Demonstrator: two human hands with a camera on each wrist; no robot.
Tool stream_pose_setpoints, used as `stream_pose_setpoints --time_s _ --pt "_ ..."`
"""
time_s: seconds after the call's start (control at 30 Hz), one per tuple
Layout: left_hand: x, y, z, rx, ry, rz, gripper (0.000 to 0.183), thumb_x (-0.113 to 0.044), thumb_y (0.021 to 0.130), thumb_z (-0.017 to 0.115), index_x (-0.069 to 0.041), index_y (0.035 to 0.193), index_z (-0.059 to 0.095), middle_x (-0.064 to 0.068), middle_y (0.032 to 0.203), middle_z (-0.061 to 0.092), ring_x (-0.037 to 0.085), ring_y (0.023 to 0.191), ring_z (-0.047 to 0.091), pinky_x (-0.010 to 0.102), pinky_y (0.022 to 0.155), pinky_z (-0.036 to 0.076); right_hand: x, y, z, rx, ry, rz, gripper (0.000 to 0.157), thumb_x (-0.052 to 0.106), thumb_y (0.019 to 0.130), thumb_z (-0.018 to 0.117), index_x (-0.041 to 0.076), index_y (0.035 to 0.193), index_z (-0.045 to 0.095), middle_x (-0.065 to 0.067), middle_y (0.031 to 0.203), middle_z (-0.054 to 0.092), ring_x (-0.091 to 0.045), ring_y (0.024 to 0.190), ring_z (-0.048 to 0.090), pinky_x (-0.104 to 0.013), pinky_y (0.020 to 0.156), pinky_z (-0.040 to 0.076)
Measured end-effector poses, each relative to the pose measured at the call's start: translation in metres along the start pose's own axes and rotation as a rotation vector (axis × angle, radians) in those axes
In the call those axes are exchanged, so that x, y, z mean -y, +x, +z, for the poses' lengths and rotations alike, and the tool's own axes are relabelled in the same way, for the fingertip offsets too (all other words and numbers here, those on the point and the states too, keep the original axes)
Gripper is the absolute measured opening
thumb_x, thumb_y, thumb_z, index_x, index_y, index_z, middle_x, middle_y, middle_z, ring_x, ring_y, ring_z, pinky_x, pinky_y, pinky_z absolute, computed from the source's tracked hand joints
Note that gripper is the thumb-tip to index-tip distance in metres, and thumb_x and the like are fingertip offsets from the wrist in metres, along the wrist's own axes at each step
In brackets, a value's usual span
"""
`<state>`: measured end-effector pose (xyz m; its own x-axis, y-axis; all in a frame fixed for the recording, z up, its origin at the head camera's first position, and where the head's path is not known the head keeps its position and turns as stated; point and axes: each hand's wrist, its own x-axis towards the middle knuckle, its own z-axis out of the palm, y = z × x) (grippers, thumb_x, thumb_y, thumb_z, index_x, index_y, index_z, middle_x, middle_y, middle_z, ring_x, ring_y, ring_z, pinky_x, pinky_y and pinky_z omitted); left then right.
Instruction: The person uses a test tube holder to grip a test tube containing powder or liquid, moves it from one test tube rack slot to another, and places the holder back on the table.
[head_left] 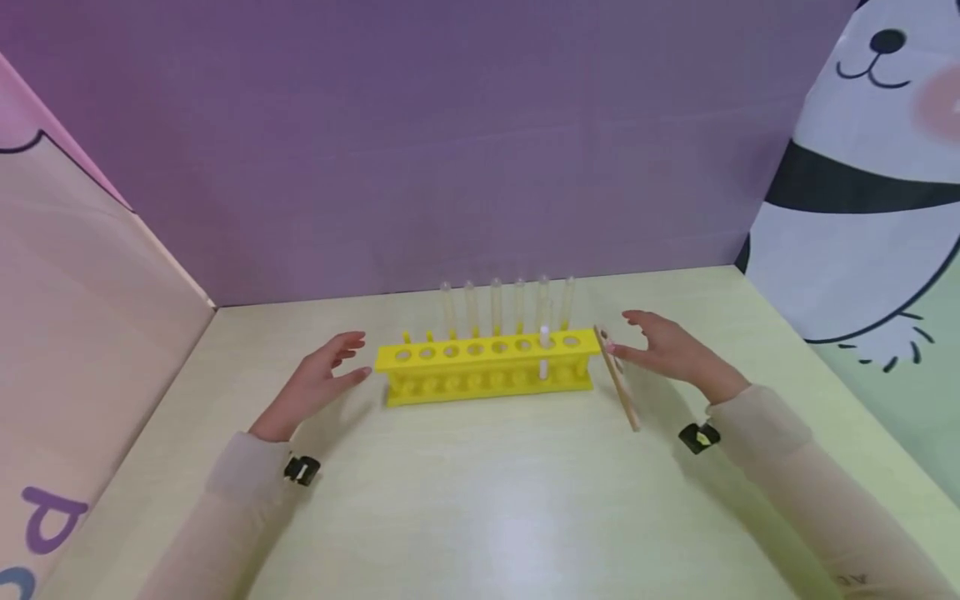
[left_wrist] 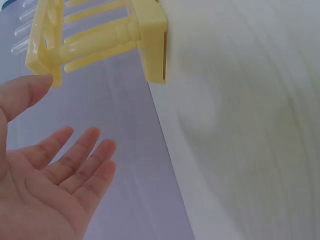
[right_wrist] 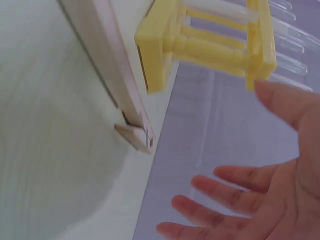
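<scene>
A yellow test tube rack (head_left: pixel 480 364) stands on the table, with several clear test tubes (head_left: pixel 496 308) upside down on its back pegs. One white-looking tube (head_left: pixel 544 337) sits upright in a hole near the right end. My left hand (head_left: pixel 311 387) hovers by the rack's left end, fingers spread and palm turned inward. At the opposite end my right hand (head_left: pixel 671 354) is held the same way and grips nothing. Both wrist views show the thumb near the rack's top plate; contact cannot be told. A wooden test tube clamp (head_left: pixel 624 398) lies between the rack and my right hand.
A pale wood-grain table (head_left: pixel 465 492) extends in front of the rack. Behind it rises a purple backdrop (head_left: pixel 450 167). Printed panels stand on both sides, the right one with a cartoon animal (head_left: pixel 862 242).
</scene>
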<state>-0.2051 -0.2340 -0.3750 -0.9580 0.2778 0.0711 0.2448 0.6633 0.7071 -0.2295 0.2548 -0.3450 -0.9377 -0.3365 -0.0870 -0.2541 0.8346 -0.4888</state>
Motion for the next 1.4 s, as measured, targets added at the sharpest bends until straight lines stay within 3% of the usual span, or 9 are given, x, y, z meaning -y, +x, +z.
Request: stream_pose_setpoints --time_s 0.4,0.53,0.87,1.1,1.4 --pt "0.001 0.003 0.014 0.02 -0.098 -0.013 0.046 -0.014 0.091 0.063 0.004 0.131 0.047 0.022 0.129 0.052 0.038 0.117 0.047 0.051 0.103 0.034 -0.001 0.007 0.013 -0.016 -0.037 -0.002 0.051 0.026 0.089 0.062 -0.014 0.118 0.047 -0.031 0.109 0.056 -0.04 0.093 0.057 -0.049 0.081 0.047" --pt "0.0 0.004 0.018 0.014 -0.122 -0.041 0.045 -0.015 0.09 0.064 0.003 0.129 0.048 0.021 0.127 0.054 0.036 0.116 0.048 0.051 0.103 0.034 0.0 0.01 0.015 -0.015 -0.071 0.034 0.045 0.028 0.088 0.063 -0.012 0.105 0.051 -0.023 0.093 0.059 -0.031 0.081 0.054 -0.043 0.073 0.046" --pt "-0.002 0.009 0.027 0.023 -0.196 -0.065 0.042 -0.011 0.089 0.063 0.004 0.127 0.05 0.019 0.121 0.058 0.033 0.113 0.051 0.049 0.101 0.037 0.002 0.011 0.017 0.02 -0.095 0.072 0.037 0.025 0.087 0.065 -0.01 0.096 0.054 -0.014 0.077 0.058 -0.025 0.07 0.05 -0.035 0.064 0.044" --pt "-0.004 0.01 0.029 0.04 -0.211 -0.085 0.044 -0.014 0.089 0.064 0.004 0.127 0.051 0.019 0.121 0.058 0.031 0.112 0.052 0.047 0.1 0.039 0.003 0.013 0.022 0.069 -0.082 0.119 0.034 0.027 0.087 0.065 -0.005 0.089 0.053 -0.01 0.075 0.055 -0.021 0.066 0.047 -0.03 0.059 0.042" --pt "-0.007 0.014 0.031 0.085 -0.251 -0.162 0.044 -0.013 0.09 0.064 0.0 0.13 0.051 0.017 0.127 0.056 0.028 0.112 0.053 0.044 0.096 0.042 0.006 0.016 0.025 0.096 -0.059 0.125 0.029 0.023 0.085 0.068 -0.003 0.085 0.055 -0.009 0.074 0.056 -0.019 0.065 0.048 -0.028 0.058 0.043"
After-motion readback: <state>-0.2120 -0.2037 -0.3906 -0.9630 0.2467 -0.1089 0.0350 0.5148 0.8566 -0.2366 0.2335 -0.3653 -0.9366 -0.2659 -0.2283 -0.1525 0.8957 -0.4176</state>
